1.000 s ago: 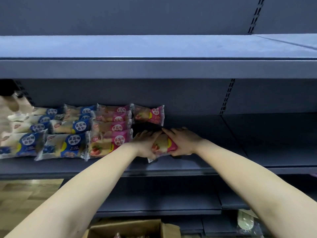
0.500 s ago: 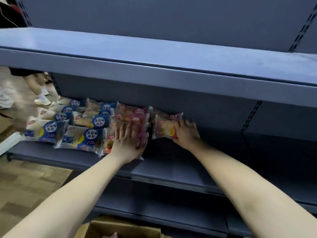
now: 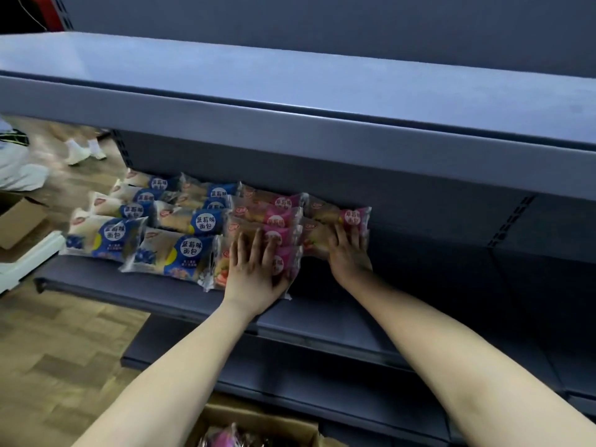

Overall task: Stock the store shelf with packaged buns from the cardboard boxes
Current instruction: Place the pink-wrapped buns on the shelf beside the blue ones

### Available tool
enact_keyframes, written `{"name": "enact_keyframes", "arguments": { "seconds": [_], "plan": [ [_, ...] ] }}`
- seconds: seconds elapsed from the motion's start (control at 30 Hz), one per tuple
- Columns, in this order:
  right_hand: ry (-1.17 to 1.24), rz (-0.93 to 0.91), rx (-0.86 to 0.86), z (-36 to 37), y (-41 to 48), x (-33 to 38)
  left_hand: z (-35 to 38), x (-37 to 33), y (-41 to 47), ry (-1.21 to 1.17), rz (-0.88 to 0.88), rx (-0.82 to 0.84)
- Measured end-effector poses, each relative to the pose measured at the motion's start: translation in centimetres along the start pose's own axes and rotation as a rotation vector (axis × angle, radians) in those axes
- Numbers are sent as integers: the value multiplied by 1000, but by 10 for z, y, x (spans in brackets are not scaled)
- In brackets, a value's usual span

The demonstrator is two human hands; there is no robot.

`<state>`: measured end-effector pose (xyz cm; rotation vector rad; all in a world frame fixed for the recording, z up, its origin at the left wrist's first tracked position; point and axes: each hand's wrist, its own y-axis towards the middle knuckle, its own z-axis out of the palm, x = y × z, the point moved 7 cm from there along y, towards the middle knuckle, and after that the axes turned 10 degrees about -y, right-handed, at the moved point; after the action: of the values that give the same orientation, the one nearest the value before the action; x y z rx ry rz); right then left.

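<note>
On the middle shelf (image 3: 154, 295) lie rows of packaged buns: blue packs (image 3: 180, 254) at the left, pink packs (image 3: 277, 214) to their right. My left hand (image 3: 258, 269) presses flat, fingers straight, on the front pink pack (image 3: 283, 266). My right hand (image 3: 348, 253) lies with straight fingers on another pink pack (image 3: 314, 240) in a new column, behind which sits one more pink pack (image 3: 342, 216). A cardboard box (image 3: 258, 427) with pink packs stands open below me.
The upper shelf (image 3: 290, 101) overhangs the buns. To the right of my right hand the middle shelf is bare. A second cardboard box (image 3: 19, 221) and a person's white shoes (image 3: 84, 151) are on the wooden floor at the left.
Both hands let go of the pink pack they held at the shelf front; it now lies in the right column under my right hand. My left hand moved onto the front pink pack.
</note>
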<state>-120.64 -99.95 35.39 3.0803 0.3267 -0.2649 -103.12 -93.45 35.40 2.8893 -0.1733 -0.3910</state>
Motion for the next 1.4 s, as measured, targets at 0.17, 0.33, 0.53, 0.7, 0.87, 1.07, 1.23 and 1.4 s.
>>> {"name": "enact_keyframes", "arguments": {
  "seconds": [0.17,0.33,0.53,0.7,0.87,1.07,1.23,1.4],
  "plan": [
    [13,48,-58,-2,-8,7,0,2,0,13,-8,-10],
    [120,101,-236,-2,-17,10,0,3,1,1,20,-67],
    [85,97,-179,3,-19,9,-8,0,-4,-6,49,-123],
    [116,158,-123,-6,-38,24,-17,-4,-15,10,97,-121],
    [222,144,-141,-27,-55,53,-16,15,-61,23,183,-76],
    [211,26,-431,-64,-80,110,-20,62,-120,76,194,-33],
    [168,-208,-565,-72,-110,173,-15,93,-160,44,220,0],
    [217,-345,-483,-15,-152,231,24,112,-205,-25,103,153]
  ]
}}
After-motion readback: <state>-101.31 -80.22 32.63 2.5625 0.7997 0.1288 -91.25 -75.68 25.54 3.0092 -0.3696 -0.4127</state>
